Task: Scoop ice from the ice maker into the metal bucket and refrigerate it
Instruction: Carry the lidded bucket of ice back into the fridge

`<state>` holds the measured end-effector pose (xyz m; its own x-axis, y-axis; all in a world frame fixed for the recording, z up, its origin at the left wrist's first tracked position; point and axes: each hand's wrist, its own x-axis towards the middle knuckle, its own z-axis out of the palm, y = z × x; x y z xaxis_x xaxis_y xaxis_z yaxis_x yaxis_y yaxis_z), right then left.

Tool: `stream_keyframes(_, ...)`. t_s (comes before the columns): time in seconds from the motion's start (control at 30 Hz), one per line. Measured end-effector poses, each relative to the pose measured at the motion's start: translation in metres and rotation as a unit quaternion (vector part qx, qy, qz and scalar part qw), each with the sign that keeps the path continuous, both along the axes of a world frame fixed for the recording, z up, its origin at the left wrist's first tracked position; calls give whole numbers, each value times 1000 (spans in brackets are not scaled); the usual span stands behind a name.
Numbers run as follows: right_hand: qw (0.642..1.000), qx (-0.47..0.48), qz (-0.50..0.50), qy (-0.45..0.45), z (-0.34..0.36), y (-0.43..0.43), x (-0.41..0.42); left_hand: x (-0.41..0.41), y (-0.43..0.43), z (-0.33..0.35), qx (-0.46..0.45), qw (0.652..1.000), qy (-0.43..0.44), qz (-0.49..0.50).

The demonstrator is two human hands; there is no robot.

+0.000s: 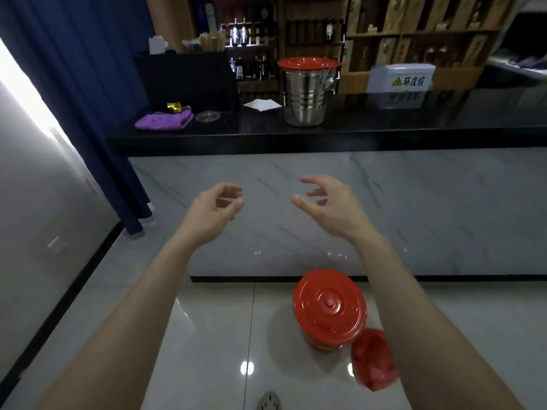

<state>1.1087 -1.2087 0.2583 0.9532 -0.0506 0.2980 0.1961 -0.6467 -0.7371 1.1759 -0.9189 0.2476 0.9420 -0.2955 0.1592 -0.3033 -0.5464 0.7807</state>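
Steel, ribbed in horizontal bands and brightly polished, makes up the metal bucket (305,96), a tapered cylinder standing upright on the glossy black counter (384,125). A flat, round red lid (309,63) sits over its mouth, and a handle fitting shows on its right side. Left of the bucket on the same counter lie a sheet of white paper (262,104), a small clear glass dish (207,116), a crumpled gold foil wrapper (174,107) and a soft purple cloth (164,119) bunched into a low heap. To the bucket's right stands a white box (399,78) with a yellow warning triangle on its label.

Below the counter's edge runs a smooth grey panel (414,208) veined like marble. Both bare forearms reach out in front of it, well short of the bucket. The left hand (213,211) has its fingers loosely curled, thumb tip near the forefinger, with nothing between them. The right hand (328,205) is spread wider, fingers bent like a claw and apart, also holding nothing.

On the shiny pale floor tiles (207,335) between the arms stands a round red tub (330,309), its plastic lid moulded in concentric rings around a central knob. Just beside it, partly behind the right forearm, lies a red bag (373,359) with a rough surface. A perforated metal drain (269,402) shows at the bottom edge. Heavy blue curtain (97,84) hangs in folds at the left, and wooden shelves (414,34) with bottles fill the background
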Motion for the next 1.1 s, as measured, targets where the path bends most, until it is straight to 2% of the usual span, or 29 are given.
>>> stream_keyframes(0.27,998,15,-66,-12,30,-35,111,139,-49,43,-35,998,-16,-55)
stream_keyframes(0.57,993,21,-106,-53,60,-92,208,244,-107,57,-63,994,-32,-88)
stream_keyframes(0.9,981,15,-142,-128,106,-149,302,352,-143,99,-65,992,-90,-61)
stream_keyframes(1.1,971,-33,-186,-144,130,-157,345,409,-151,131,-85,985,-138,-59)
